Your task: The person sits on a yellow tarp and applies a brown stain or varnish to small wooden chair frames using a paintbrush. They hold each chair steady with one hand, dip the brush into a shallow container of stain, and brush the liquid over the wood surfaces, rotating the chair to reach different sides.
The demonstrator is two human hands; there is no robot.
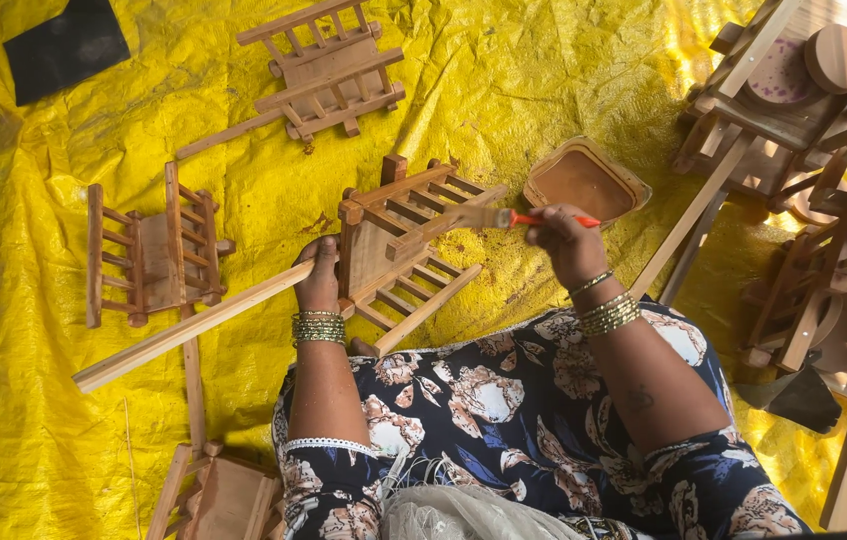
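Observation:
My left hand (pixel 319 275) grips the long wooden handle (pixel 183 330) of a small slatted wooden cart (pixel 398 250) that lies on a yellow tarp (pixel 43 420) in front of my knees. My right hand (pixel 563 240) holds a paintbrush with an orange handle (pixel 503 218), its bristles resting on the cart's upper slats. Just beyond the brush sits a shallow tub of brown liquid (pixel 583 182). Both wrists wear several bangles.
Two more slatted carts lie on the tarp, one at the far middle (pixel 328 70) and one at the left (pixel 153 255). A third cart (pixel 218 495) pokes in at the bottom. A stack of wooden carts and wheels (pixel 813 150) fills the right side. A dark cloth (pixel 63 45) lies top left.

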